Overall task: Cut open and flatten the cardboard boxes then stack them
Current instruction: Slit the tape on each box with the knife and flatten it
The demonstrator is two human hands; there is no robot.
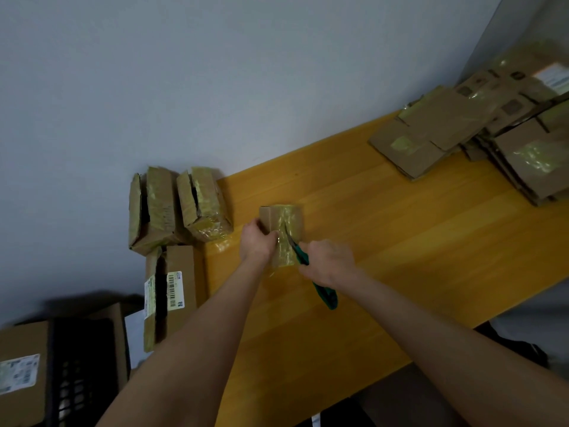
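Note:
A small cardboard box [284, 223] wrapped in yellowish tape lies on the yellow wooden table [385, 241]. My left hand [258, 241] grips its left side. In my right hand [331, 263] I hold a green-handled cutter [303, 257], and its blade tip rests in the taped seam on top of the box. A pile of flattened boxes [492, 134] lies at the table's far right.
Two taped boxes [178, 208] stand at the table's left end against the grey wall. A longer box with a barcode label [171, 291] lies in front of them. A black crate [80, 365] and a labelled box [21, 374] are at the lower left.

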